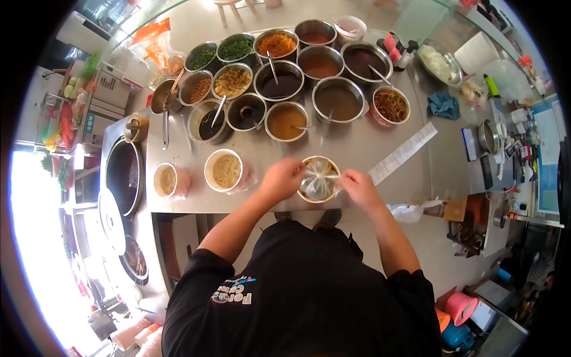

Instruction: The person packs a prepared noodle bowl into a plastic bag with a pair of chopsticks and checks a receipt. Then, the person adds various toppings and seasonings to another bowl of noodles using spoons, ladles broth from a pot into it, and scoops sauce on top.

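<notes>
In front of me at the counter's near edge stands a round tub [309,196] with a clear plastic bag [319,179] bunched up in its mouth. My left hand [284,179] pinches the gathered bag from the left, fingers closed. On the other side my right hand [355,187] grips the bag's twisted end, also closed. To the left are a larger tub of noodles [226,170] and a smaller tub of noodles [169,180], both wrapped in plastic bags. What lies under the bunched plastic is hard to make out.
Several metal pots of sauces and toppings [278,81] fill the far side of the counter [357,143]. A red-and-white tub of shredded topping [390,106], a long paper receipt [404,153] and a blue cloth [444,105] lie rightward. A large round cooker [124,175] stands left.
</notes>
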`<state>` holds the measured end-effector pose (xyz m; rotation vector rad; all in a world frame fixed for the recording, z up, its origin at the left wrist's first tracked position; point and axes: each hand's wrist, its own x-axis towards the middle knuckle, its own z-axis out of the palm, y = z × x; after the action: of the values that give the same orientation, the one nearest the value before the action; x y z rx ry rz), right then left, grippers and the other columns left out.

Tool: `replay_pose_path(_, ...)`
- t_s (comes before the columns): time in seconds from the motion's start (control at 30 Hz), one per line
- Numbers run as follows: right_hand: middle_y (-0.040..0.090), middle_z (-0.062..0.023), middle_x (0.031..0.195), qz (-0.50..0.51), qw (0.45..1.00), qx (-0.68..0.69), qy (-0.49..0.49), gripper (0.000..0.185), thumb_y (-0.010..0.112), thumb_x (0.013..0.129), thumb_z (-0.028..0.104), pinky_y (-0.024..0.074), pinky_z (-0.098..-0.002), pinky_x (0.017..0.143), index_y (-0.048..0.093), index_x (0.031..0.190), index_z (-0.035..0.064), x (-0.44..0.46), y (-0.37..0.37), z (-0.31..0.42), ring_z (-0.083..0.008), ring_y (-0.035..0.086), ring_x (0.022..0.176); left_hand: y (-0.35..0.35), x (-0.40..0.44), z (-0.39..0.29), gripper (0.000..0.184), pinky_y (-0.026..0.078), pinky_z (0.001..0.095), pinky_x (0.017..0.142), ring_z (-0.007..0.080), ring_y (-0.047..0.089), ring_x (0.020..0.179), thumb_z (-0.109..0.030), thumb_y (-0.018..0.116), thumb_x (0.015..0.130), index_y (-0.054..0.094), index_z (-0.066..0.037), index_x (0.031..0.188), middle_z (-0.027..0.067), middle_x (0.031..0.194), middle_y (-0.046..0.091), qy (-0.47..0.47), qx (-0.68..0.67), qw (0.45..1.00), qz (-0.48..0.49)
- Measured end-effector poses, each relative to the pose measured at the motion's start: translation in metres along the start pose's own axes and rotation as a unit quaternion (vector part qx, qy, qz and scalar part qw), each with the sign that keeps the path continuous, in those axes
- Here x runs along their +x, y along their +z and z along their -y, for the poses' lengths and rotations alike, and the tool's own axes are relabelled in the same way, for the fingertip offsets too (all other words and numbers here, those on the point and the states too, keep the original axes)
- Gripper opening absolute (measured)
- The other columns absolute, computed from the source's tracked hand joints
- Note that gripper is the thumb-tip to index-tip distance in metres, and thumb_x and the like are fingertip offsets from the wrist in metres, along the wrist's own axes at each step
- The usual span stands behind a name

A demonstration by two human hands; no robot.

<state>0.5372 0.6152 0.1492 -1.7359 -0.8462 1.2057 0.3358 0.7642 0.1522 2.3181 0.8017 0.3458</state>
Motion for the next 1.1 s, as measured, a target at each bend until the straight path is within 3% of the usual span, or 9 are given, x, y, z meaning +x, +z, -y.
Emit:
replay_pose_path(0.07,0.054,-0.0015,0.062,-0.030,0.997,-0.059,-0.050,0.017,0.058,0.085,0.018,0.0405,-0.0288,0.054,0.063,0.081,0.0031,-0.012,0.003,0.014,-0.0099,0.049,0.058,-0.014,-0.004,-0.022,0.020,0.046,0.0358,0.062,0.0217,0.057,0.064,-0.013,0.064,0.082,0.068,-0.007,0.101,0.0092,0.071,0.059,-0.101,-0.112,0.988,0.014)
replay_pose_path(0.17,0.056,-0.0037,0.064,-0.090,0.980,-0.116,-0.132,0.015,0.060,0.087,0.018,0.0451,-0.0304,0.059,0.063,0.087,0.0031,-0.008,0.010,0.045,-0.0113,0.053,0.061,-0.019,0.005,-0.026,0.025,0.042,0.0281,0.056,0.0093,0.049,0.060,-0.014,0.067,0.082,0.069,-0.007,0.107,0.0027,0.065,0.054,-0.089,-0.214,0.967,0.109)
replay_pose_path(0.3,0.063,-0.0061,0.081,-0.051,0.976,-0.024,-0.212,0.009,0.060,0.087,0.007,0.0468,-0.0289,0.062,0.062,0.095,0.0029,-0.003,0.020,0.061,-0.0108,0.058,0.069,-0.017,0.016,-0.043,0.030,0.047,0.0280,0.062,0.0109,0.057,0.065,-0.024,0.069,0.084,0.069,-0.004,0.106,0.0050,0.072,0.063,-0.061,-0.187,0.972,0.130)
replay_pose_path(0.33,0.066,-0.0072,0.090,-0.028,0.973,0.022,-0.227,0.012,0.059,0.087,0.003,0.0473,-0.0274,0.063,0.062,0.099,0.0027,0.000,0.020,0.060,-0.0103,0.059,0.073,-0.009,0.018,-0.036,0.027,0.043,0.0249,0.060,0.0071,0.052,0.065,-0.022,0.069,0.086,0.069,-0.001,0.103,0.0000,0.071,0.059,-0.100,-0.286,0.945,0.119)
replay_pose_path(0.37,0.064,-0.0086,0.106,0.007,0.955,0.201,-0.217,0.016,0.058,0.088,0.003,0.0489,-0.0234,0.065,0.059,0.105,0.0032,0.005,0.019,0.052,-0.0100,0.060,0.078,-0.003,0.017,-0.031,0.024,0.039,0.0219,0.059,0.0033,0.047,0.066,-0.021,0.068,0.089,0.070,0.001,0.100,-0.0051,0.071,0.056,-0.139,-0.382,0.907,0.107)
replay_pose_path(0.5,0.062,-0.0066,0.101,0.031,0.962,0.261,-0.073,0.015,0.058,0.090,0.003,0.0514,-0.0213,0.063,0.058,0.105,0.0021,0.000,0.020,0.038,-0.0091,0.061,0.077,-0.017,0.016,-0.041,0.021,0.040,0.0200,0.063,0.0027,0.050,0.070,-0.019,0.067,0.091,0.070,0.001,0.099,-0.0061,0.076,0.059,-0.193,-0.408,0.885,0.111)
replay_pose_path(0.7,0.062,-0.0036,0.085,0.062,0.970,0.235,-0.026,0.008,0.060,0.091,0.004,0.0495,-0.0226,0.058,0.061,0.099,0.0016,0.008,0.039,0.025,-0.0095,0.060,0.069,-0.011,0.007,-0.019,0.016,0.042,0.0210,0.066,0.0046,0.053,0.072,-0.016,0.066,0.090,0.068,0.000,0.090,-0.0053,0.074,0.059,-0.182,-0.456,0.866,0.090)
replay_pose_path(0.87,0.058,-0.0008,0.076,0.061,0.985,0.160,-0.006,0.008,0.057,0.091,0.004,0.0465,-0.0227,0.055,0.060,0.097,-0.0003,0.007,0.027,0.015,-0.0062,0.053,0.062,-0.011,-0.003,-0.015,0.012,0.048,0.0327,0.067,0.0234,0.060,0.072,-0.013,0.066,0.082,0.065,-0.004,0.089,0.0118,0.081,0.063,-0.149,-0.134,0.979,0.047)
replay_pose_path(1.1,0.058,-0.0014,0.076,0.021,0.983,0.183,-0.014,0.008,0.055,0.090,0.001,0.0465,-0.0241,0.054,0.060,0.096,-0.0014,0.004,0.034,0.022,-0.0066,0.052,0.061,-0.012,-0.014,-0.025,0.007,0.048,0.0442,0.063,0.0359,0.060,0.074,-0.012,0.064,0.079,0.062,-0.006,0.080,0.0136,0.078,0.060,-0.042,0.001,0.997,-0.071)
